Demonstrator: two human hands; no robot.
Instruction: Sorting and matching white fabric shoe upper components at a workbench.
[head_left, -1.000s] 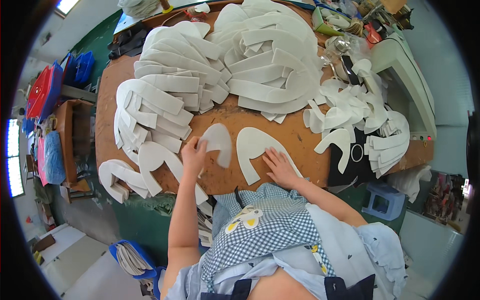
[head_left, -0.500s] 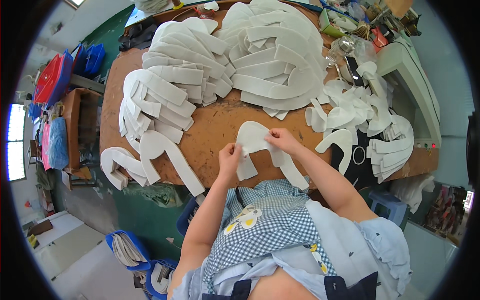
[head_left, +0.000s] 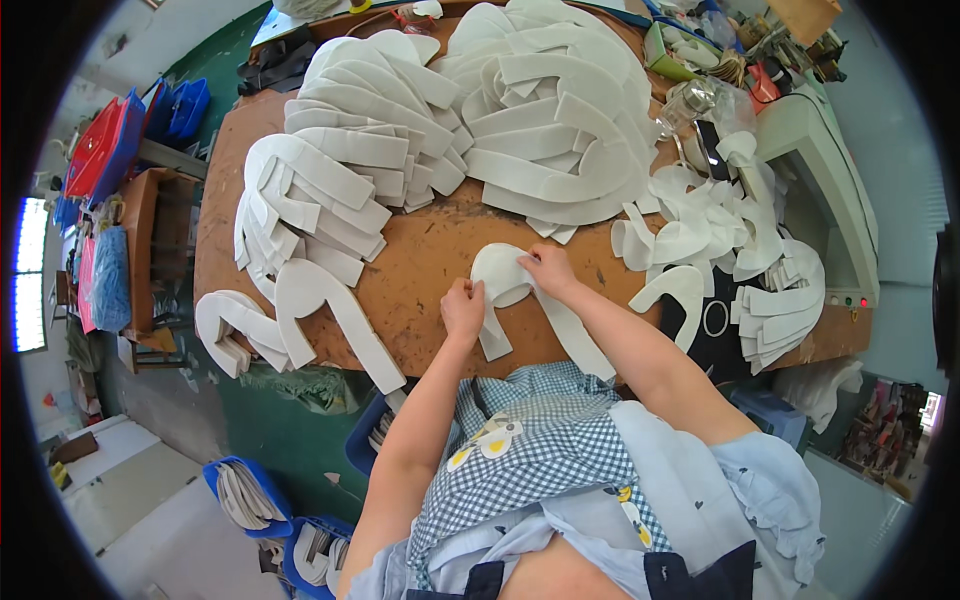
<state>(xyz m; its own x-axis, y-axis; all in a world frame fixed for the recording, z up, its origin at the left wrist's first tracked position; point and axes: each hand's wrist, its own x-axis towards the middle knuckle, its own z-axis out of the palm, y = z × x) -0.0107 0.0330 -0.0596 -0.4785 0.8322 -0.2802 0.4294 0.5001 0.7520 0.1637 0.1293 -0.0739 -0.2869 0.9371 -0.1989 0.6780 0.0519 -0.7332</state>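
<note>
A white U-shaped padding piece (head_left: 496, 266) lies at the table's near edge, curve away from me and two legs pointing toward my apron. My left hand (head_left: 463, 308) closes on its left edge, where the curve meets the shorter leg. At the upper right of the curve, the fingers of my right hand (head_left: 548, 270) are pinched on the piece. A curved edge, perhaps a second layer, shows inside the arch. To the left lies a similar U-shaped piece (head_left: 345, 318); to the right, a smaller curved white piece (head_left: 685, 297).
Large heaps of white pieces (head_left: 560, 130) cover the brown table's (head_left: 425, 240) far side. Thin curved scraps (head_left: 700, 215) lie at right, beside a pale machine housing (head_left: 825, 185). A stacked bundle (head_left: 782, 310) sits nearby. Blue bins (head_left: 250, 495) of pieces stand on the floor at lower left.
My right hand has shifted slightly left along the curve, and my left hand slightly up. The piece's legs have swung a little left, with the curve nearly in place.
</note>
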